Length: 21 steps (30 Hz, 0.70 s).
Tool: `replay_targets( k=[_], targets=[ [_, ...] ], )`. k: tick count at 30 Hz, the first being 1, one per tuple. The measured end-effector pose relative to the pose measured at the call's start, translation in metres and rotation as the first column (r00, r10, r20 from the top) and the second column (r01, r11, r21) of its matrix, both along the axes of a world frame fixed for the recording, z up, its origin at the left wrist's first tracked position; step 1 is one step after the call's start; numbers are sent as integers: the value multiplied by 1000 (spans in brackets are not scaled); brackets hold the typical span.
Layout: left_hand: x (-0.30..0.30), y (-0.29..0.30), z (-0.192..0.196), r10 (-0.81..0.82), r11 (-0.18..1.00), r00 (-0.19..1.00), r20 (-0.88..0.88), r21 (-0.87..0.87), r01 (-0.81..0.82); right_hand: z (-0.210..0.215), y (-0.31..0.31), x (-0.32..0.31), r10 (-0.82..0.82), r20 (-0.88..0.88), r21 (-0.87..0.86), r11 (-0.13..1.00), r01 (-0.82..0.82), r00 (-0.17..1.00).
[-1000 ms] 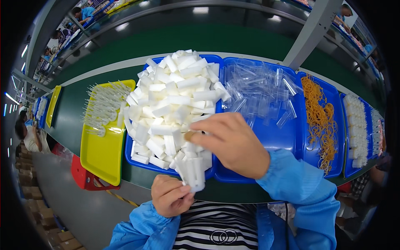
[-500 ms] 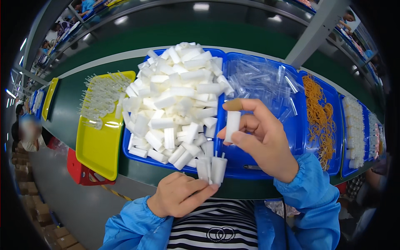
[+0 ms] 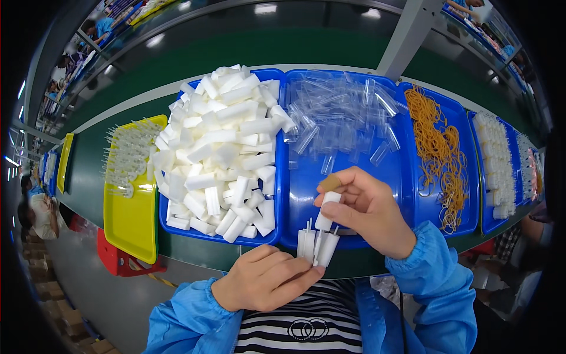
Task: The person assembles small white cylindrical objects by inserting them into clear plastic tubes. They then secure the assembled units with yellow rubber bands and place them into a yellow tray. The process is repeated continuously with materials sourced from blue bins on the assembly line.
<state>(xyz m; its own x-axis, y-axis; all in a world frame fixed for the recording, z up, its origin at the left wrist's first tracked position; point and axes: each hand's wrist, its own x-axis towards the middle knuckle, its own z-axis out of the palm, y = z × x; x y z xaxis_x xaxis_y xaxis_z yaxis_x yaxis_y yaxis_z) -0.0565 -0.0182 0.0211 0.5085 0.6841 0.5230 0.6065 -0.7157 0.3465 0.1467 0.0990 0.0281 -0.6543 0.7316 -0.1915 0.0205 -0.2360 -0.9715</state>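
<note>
My left hand [image 3: 265, 278] is closed on a small white pronged part [image 3: 319, 251], its base hidden by the fingers. White foam blocks [image 3: 306, 243] sit on it, with thin pin tips poking out at their tops. My right hand [image 3: 377, 215] pinches another white foam block [image 3: 326, 215] between thumb and fingers. Held upright, this block is right above the pronged part; whether a pin has entered it I cannot tell. A tan covering [image 3: 329, 183] wraps the right index fingertip.
Foam blocks heap high in a blue tray [image 3: 279, 177] ahead. Clear plastic sleeves [image 3: 342, 112] lie in the tray beside it, then orange rubber bands [image 3: 433, 141]. At left, a yellow tray [image 3: 131, 227] holds white pronged parts [image 3: 128, 150]. A red stool [image 3: 121, 259] stands below.
My right hand has brought its foam block down and nearer to my left hand, over the pronged part. The trays appear shifted left as the view has moved.
</note>
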Motion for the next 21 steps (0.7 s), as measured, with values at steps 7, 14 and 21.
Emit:
replay_targets(
  k=[7,14,21],
  targets=[
    [3,4,0,-2,1000,999,-38,-28,1,0,0,6,-22,-119,-124,992,7,993],
    [3,7,-2,-30,998,1000,-7,-59,30,-9,0,11,106,-109,145,985,-90,988],
    [4,6,-6,-43,998,999,12,-48,43,-19,1,10,66,-238,-6,998,-70,969]
  ],
)
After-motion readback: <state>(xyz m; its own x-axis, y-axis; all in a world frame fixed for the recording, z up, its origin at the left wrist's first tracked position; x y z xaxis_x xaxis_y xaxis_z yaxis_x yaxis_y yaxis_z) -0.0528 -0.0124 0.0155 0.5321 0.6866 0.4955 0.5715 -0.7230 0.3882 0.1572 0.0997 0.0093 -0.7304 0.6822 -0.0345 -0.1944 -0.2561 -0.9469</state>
